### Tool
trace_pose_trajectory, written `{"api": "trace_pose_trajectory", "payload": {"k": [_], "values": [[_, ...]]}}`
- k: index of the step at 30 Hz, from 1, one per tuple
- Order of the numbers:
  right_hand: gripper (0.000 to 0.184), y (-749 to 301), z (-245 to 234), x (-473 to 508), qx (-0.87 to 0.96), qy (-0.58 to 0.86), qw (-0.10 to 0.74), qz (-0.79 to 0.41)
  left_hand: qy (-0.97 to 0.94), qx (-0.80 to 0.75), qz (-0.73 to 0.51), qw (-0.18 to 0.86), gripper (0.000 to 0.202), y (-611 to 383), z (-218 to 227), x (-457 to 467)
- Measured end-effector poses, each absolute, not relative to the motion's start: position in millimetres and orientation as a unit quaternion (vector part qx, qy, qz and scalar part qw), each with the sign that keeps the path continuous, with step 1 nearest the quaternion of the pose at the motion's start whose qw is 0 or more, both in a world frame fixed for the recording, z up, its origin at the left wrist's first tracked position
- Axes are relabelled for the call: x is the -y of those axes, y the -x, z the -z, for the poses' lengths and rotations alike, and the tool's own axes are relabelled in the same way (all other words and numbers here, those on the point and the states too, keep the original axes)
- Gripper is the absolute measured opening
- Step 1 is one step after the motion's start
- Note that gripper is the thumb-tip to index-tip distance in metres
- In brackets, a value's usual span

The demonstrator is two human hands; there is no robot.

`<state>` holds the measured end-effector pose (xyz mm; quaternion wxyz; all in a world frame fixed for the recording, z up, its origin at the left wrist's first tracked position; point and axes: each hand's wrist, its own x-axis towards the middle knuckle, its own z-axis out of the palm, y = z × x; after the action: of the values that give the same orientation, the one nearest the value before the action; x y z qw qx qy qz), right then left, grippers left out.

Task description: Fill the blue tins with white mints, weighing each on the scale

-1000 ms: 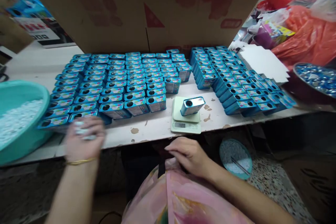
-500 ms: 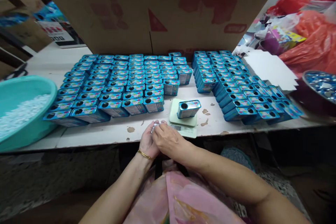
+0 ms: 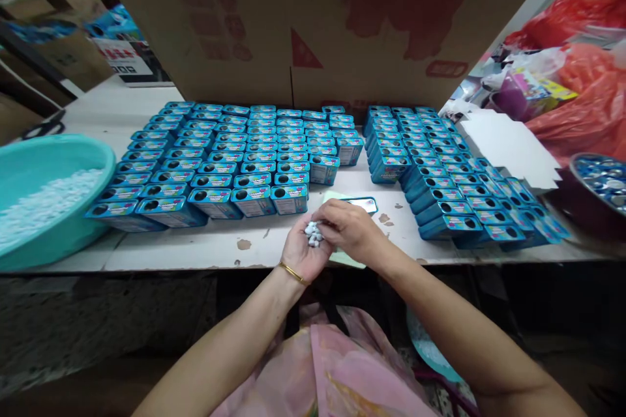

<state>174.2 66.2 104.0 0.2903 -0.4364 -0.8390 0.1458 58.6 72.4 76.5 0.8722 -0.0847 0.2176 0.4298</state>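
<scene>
My left hand (image 3: 300, 257) is cupped palm up at the table's front edge, holding a small heap of pale candies (image 3: 313, 234). Above its fingers, my right hand (image 3: 356, 232) is curled with thumb and fingertips together; whether a candy is pinched there I cannot make out. Behind the right hand stands a single blue tin (image 3: 368, 204), mostly covered, only its top showing. Under that tin lies a pale green scale (image 3: 349, 260), largely hidden by the hands.
Rows of blue tins with dark round openings stand left (image 3: 210, 199) and right (image 3: 454, 225). A turquoise basin (image 3: 108, 172) of pale candies is far left. A big carton (image 3: 274, 13) closes off the back. White cardboard (image 3: 508, 140) and a dark bowl (image 3: 557, 199) sit right.
Both hands have risen and moved right, toward the tin on the scale. The left palm has opened up, showing the candies, and the right hand now covers much of the tin.
</scene>
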Motion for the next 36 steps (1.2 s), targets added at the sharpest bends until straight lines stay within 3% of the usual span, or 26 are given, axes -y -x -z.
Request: {"api": "trace_pose_trajectory", "payload": {"k": [4,14,21,27,32,36], "values": [[0.014,-198,-115,-72,0.797,0.472,0.345,-0.150,0.078,-0.255,-0.435,0.860,0.010,-61,-71,-71],[0.016,-222,-107,-80,0.814,0.500,0.274,-0.109,0.078,-0.310,-0.455,0.831,0.007,-31,-51,-58],[0.019,-225,-124,-51,0.774,0.528,0.331,-0.117,0.062,-0.330,-0.407,0.850,0.012,-10,-42,-39],[0.031,-175,-79,10,0.738,0.489,0.331,-0.326,0.072,-0.303,-0.326,0.893,0.011,-8,-25,-9],[0.043,-144,-31,36,0.478,0.490,0.417,-0.598,0.013,-0.316,-0.305,0.898,0.013,-13,-21,3],[0.044,-139,-25,37,0.393,0.480,0.437,-0.651,-0.052,-0.345,-0.314,0.883,0.014,-14,-20,5]]}}
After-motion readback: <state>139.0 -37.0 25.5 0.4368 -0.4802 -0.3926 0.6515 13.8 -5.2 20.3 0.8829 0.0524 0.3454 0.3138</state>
